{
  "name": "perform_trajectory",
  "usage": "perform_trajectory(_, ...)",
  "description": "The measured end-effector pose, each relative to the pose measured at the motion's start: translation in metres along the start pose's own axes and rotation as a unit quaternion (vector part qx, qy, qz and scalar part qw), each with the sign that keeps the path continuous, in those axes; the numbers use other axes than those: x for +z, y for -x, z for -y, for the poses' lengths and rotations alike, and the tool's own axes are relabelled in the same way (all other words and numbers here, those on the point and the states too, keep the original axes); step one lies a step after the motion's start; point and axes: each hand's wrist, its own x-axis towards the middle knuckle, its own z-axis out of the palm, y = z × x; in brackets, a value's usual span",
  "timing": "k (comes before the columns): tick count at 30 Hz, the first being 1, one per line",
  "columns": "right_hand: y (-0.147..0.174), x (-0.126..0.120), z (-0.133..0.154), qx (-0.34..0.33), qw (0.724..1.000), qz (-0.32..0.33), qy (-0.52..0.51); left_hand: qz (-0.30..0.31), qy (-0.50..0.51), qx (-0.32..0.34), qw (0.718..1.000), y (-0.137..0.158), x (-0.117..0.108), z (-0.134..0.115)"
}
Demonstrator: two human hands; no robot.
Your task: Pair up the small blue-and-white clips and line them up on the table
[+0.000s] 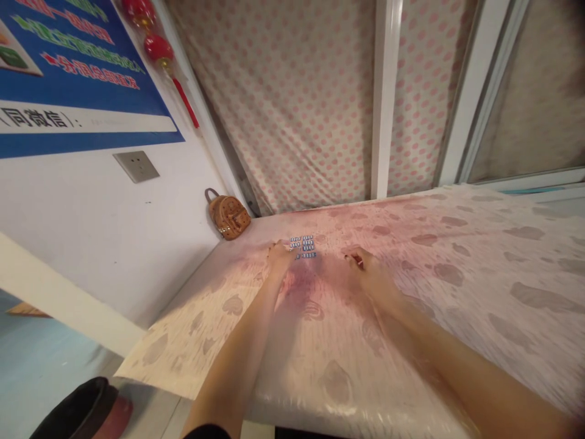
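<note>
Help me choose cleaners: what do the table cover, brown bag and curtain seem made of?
Table cover: probably plastic or vinyl, glossy; light glints along its front edge.
Brown bag: perhaps leather or imitation leather, with a slight sheen and firm, rounded shape.
Curtain: likely woven cloth, matte; it hangs in soft folds.

Soft indoor light; mild shadows, near-edge sheen on tablecloth point(336, 341); poster point(91, 79) lettering smeared; wide-angle stretch at edges.

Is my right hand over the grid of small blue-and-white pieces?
No, the right hand is off to the right of the grid of small pieces, with tablecloth showing between them.
</note>
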Motion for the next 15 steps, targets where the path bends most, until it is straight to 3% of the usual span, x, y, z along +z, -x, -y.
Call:
perform_trajectory(5, -0.006, 0.001, -0.010, 0.067, 0.995, -0.065, -0.026, -0.089, 0.111, 0.069, 0.987, 0.023, -0.040, -0.011)
perform_trajectory(8, -0.010, 0.002, -0.021, 0.084, 0.994, -0.065, -0.021, -0.204, 0.161, 0.117, 0.958, 0.036, -0.053, -0.005)
perform_trajectory(10, -0.011, 0.002, -0.027, 0.081, 0.994, -0.074, 0.011, -0.248, 0.146, 0.095, 0.953, 0.041, -0.055, 0.007)
perform_trajectory(15, -0.013, 0.005, -0.036, 0.070, 0.991, -0.090, 0.067, -0.278, 0.071, 0.040, 0.957, 0.037, -0.049, 0.035)
